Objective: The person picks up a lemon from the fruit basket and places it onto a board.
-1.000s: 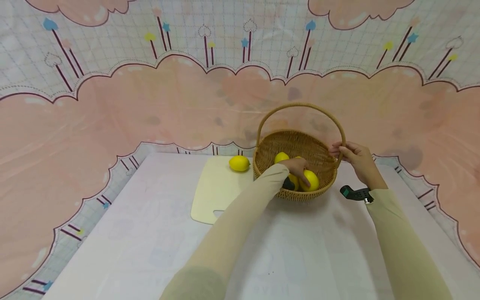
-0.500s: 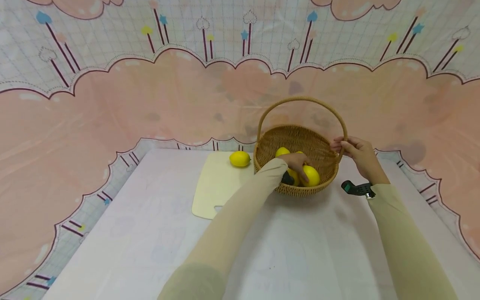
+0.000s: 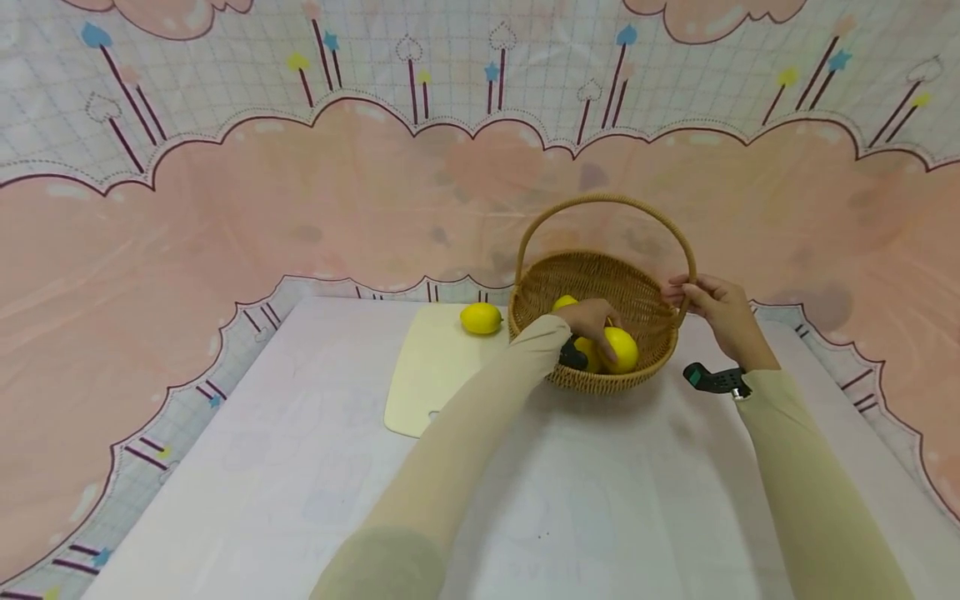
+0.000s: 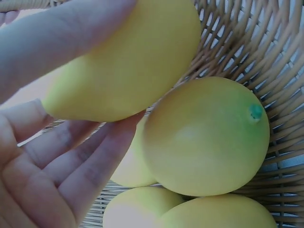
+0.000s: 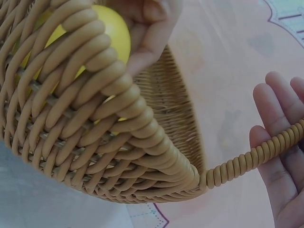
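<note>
A wicker basket (image 3: pixel 588 279) with a tall arched handle stands tilted toward me, with several lemons inside. My left hand (image 3: pixel 592 319) reaches into it and grips a lemon (image 4: pixel 137 61), thumb on one side and fingers on the other. Below that one, the left wrist view shows another lemon (image 4: pixel 209 137) with a green tip, and more beneath. At the basket's right side, my right hand (image 3: pixel 716 308) holds the lower end of the handle (image 5: pixel 242 164) between thumb and fingers. Part of the basket's contents is hidden by the left hand and sleeve.
Left of the basket lies a cream cutting board (image 3: pixel 431 367), partly covered by the left forearm. A single lemon (image 3: pixel 481 318) rests at its far end. The white tabletop (image 3: pixel 285 467) meets a pink patterned cloth backdrop (image 3: pixel 360 200) behind and at both sides.
The head view has tilted slightly down, so everything sits a little higher in it. Both hands keep nearly the same places at the basket.
</note>
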{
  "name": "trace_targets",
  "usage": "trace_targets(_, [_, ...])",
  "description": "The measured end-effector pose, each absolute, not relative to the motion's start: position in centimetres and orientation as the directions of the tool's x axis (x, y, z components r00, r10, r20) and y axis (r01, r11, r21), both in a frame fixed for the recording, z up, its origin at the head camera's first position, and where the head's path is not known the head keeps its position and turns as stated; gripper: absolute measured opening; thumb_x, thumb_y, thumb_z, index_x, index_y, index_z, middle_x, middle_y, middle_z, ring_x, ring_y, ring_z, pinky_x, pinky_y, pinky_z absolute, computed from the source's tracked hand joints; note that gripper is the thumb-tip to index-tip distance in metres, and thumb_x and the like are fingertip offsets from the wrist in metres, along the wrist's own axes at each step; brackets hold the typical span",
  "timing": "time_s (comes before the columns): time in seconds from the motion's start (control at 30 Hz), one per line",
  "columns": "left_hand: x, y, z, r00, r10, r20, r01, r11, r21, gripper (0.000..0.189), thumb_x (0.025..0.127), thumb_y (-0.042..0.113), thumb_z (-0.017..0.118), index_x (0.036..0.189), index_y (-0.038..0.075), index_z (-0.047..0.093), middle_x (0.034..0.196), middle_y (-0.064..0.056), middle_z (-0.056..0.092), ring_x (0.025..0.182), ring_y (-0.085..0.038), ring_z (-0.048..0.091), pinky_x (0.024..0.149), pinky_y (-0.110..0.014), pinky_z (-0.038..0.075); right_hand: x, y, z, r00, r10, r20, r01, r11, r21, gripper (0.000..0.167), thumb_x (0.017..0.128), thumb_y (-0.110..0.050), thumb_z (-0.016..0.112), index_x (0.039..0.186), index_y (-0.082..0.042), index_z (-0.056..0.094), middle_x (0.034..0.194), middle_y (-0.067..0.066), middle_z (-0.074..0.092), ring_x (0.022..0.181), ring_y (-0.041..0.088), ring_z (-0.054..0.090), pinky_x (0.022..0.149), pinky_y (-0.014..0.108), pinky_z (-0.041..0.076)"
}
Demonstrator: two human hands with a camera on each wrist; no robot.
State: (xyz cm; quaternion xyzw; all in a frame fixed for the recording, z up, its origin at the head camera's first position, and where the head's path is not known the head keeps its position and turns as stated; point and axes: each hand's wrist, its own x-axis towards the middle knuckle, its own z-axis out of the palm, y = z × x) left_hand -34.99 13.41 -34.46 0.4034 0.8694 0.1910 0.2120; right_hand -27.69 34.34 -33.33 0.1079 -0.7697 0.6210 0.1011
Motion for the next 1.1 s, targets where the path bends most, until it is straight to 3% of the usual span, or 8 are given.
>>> trace_targets(0.2, [-35.0,12.9,-33.8,-0.589,0.789,-0.175,0.618,0.580,0.531,0.053,0.073,0.027,0.081,0.118,0.007,0.064,0.120,-0.006,0.063,0.101,-0.015,0.059,0.077,-0.018,0.050,-27.7,34.3,-33.3,-0.958,-0.037,0.284,-0.285,0.216,-0.934,0.034,0.096,-0.021,0.052,0.116,0.005,0.060,0.088,-0.013,0.071,0.086,0.001,0.067,0.079,0.010,0.052])
trace_targets(0.37, [-34.9,12.5,-33.3,-0.596,0.793,-0.127,0.598,0.544,0.589,0.052,0.073,0.026,0.082,0.117,0.007,0.064,0.120,-0.006,0.063,0.099,-0.014,0.059,0.075,-0.017,0.050,-27.6,34.3,-33.4,-0.958,-0.046,0.282,-0.285,0.211,-0.935,0.023,0.096,-0.021,0.051,0.109,-0.010,0.067,0.089,-0.013,0.071,0.086,0.001,0.067,0.080,0.010,0.051])
trace_targets(0.6, [-34.8,11.6,-32.3,-0.608,0.792,-0.062,0.584,0.499,0.640,0.053,0.071,0.031,0.082,0.116,0.009,0.064,0.120,-0.005,0.064,0.098,-0.012,0.060,0.079,-0.017,0.050,-27.5,34.3,-33.2,-0.954,-0.048,0.296,-0.298,0.234,-0.925,0.036,0.096,-0.023,0.051,0.117,0.005,0.059,0.090,-0.013,0.071,0.087,0.001,0.067,0.081,0.010,0.051])
trace_targets(1.1, [-33.4,8.4,-32.2,-0.658,0.748,0.092,0.572,0.416,0.707,0.061,0.073,0.031,0.080,0.128,0.013,0.059,0.126,-0.002,0.062,0.103,-0.011,0.060,0.084,-0.019,0.050,-27.5,34.3,-33.2,-0.955,-0.046,0.294,-0.297,0.229,-0.927,0.026,0.095,-0.023,0.052,0.111,-0.007,0.066,0.089,-0.014,0.071,0.086,0.000,0.067,0.080,0.010,0.051])
